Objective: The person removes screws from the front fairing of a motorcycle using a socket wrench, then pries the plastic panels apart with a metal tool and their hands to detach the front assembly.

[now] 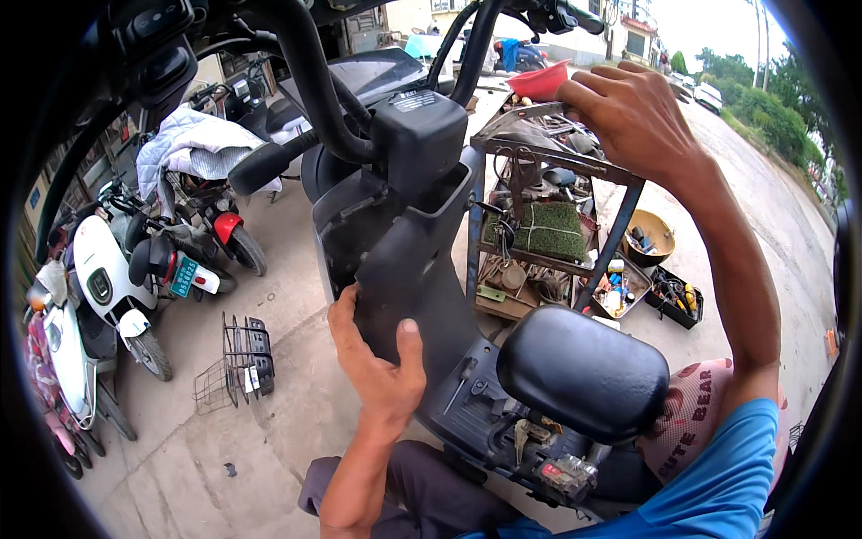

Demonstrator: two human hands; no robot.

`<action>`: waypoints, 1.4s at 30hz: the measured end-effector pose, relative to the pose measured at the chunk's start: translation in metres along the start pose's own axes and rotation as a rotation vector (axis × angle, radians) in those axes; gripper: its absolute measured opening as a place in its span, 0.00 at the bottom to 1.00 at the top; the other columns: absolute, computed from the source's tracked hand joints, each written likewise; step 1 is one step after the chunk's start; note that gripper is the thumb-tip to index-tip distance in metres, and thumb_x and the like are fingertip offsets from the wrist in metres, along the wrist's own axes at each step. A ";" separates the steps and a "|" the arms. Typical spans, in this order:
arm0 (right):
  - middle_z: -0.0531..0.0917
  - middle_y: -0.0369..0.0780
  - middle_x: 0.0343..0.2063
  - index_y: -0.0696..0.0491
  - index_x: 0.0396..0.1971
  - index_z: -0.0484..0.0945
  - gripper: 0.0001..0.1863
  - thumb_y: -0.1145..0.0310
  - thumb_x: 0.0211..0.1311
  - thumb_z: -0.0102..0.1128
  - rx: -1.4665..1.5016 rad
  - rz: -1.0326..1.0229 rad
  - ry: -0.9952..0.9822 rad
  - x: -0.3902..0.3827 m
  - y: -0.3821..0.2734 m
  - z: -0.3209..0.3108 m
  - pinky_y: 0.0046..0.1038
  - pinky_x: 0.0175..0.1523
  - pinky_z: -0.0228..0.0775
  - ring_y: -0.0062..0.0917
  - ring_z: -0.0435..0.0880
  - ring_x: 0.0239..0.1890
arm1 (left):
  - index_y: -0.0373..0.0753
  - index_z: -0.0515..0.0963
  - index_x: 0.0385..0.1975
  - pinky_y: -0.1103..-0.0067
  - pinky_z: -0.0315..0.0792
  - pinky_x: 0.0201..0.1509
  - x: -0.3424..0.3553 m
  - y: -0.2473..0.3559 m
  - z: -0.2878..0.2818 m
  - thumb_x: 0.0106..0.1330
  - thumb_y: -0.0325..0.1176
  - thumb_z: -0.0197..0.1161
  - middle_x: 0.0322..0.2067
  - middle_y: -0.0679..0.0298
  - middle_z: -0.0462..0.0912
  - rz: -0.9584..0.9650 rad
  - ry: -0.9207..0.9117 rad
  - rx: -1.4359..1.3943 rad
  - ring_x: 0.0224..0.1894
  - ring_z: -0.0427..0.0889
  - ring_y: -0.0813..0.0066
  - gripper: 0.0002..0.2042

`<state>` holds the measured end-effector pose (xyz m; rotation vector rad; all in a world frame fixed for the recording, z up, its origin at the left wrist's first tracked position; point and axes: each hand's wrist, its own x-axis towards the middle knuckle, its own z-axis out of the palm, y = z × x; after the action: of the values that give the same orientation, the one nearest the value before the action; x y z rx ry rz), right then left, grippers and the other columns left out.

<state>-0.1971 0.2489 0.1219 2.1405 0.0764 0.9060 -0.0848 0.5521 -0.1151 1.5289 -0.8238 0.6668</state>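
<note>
An electric scooter with a black front panel [409, 287] stands before me, its handlebar overhead. Against the lower left edge of that panel rests my left hand [382, 368], thumb apart from the fingers, holding nothing that I can see. My right hand [628, 112] reaches out to the far right, over a metal tool rack [628, 180], next to a red plastic bowl [539, 83]. Its fingers bend down and their tips are hidden, so any grip there does not show. A screwdriver [463, 381] lies on the footboard, left of the black seat [584, 373].
Tools and parts fill the rack's shelves, with a green turf mat [548, 231] among them. Beside it sit a yellow bowl [654, 235] and a black toolbox [675, 296]. A wire basket [244, 359] lies on the concrete at left, near parked scooters [117, 274].
</note>
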 end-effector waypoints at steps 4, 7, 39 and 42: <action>0.88 0.36 0.45 0.47 0.44 0.82 0.10 0.75 0.66 0.64 -0.129 -0.022 0.088 0.001 -0.006 0.021 0.36 0.55 0.79 0.29 0.89 0.45 | 0.26 0.68 0.66 0.65 0.68 0.68 -0.002 -0.001 0.007 0.66 0.30 0.68 0.56 0.46 0.74 -0.026 0.029 -0.014 0.59 0.75 0.53 0.29; 0.85 0.37 0.43 0.47 0.46 0.82 0.13 0.75 0.63 0.64 -0.037 0.017 0.113 0.007 -0.020 0.014 0.35 0.52 0.79 0.30 0.88 0.43 | 0.23 0.66 0.69 0.64 0.63 0.76 -0.002 -0.004 -0.005 0.69 0.29 0.66 0.62 0.46 0.74 -0.054 -0.048 0.002 0.66 0.74 0.55 0.30; 0.81 0.35 0.37 0.47 0.44 0.85 0.16 0.76 0.56 0.66 -0.048 0.044 0.066 0.020 -0.048 0.011 0.34 0.48 0.75 0.28 0.85 0.42 | 0.27 0.73 0.58 0.64 0.75 0.54 0.012 0.018 -0.006 0.63 0.24 0.65 0.48 0.45 0.79 0.052 0.042 -0.123 0.45 0.79 0.49 0.22; 0.81 0.35 0.38 0.47 0.46 0.85 0.18 0.76 0.54 0.68 -0.039 0.045 0.075 0.020 -0.048 0.014 0.35 0.49 0.75 0.29 0.85 0.42 | 0.25 0.74 0.56 0.65 0.76 0.55 0.009 0.013 -0.009 0.63 0.22 0.64 0.48 0.44 0.80 0.068 0.056 -0.117 0.47 0.81 0.50 0.21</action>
<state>-0.1624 0.2787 0.0939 2.0790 0.0483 1.0061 -0.0900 0.5593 -0.0990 1.3755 -0.8607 0.6964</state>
